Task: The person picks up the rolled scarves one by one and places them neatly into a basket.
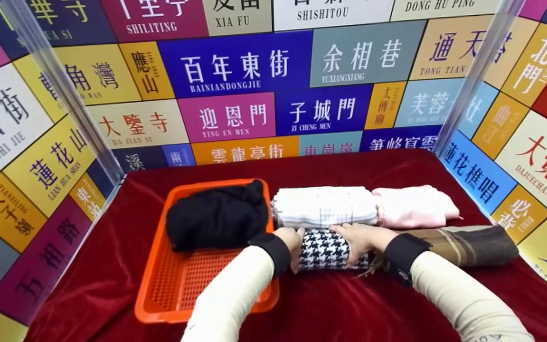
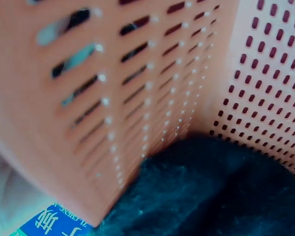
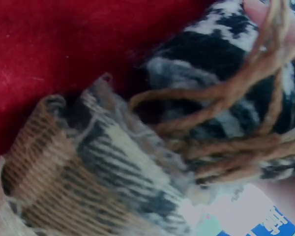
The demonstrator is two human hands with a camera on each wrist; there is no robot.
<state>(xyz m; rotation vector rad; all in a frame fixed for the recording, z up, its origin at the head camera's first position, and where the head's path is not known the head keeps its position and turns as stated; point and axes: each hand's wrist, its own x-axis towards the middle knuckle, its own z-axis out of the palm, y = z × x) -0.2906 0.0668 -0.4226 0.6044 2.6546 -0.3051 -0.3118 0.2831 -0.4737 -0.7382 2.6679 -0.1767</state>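
Note:
A rolled black-and-white houndstooth scarf [image 1: 328, 249] lies on the red cloth between both hands. My left hand [image 1: 292, 241] holds its left end, close beside the basket. At its right end my right hand [image 1: 363, 239] grips the roll, thumb and fingers spread over it. Brown twisted tassels [image 3: 241, 98] hang across this end in the right wrist view. They lie between the houndstooth roll and a brown plaid roll [image 1: 475, 246], whose left part my right wrist hides. Directly behind the houndstooth roll is a white checked roll [image 1: 325, 204].
An orange perforated basket [image 1: 152, 280] stands at left, its wall [image 2: 157, 88] filling much of the left wrist view. Bundled black fabric [image 1: 216, 216] lies in it. Behind right is a pink roll [image 1: 418, 206]. Sign-printed panels [image 1: 235, 64] enclose the red cloth [image 1: 93, 285].

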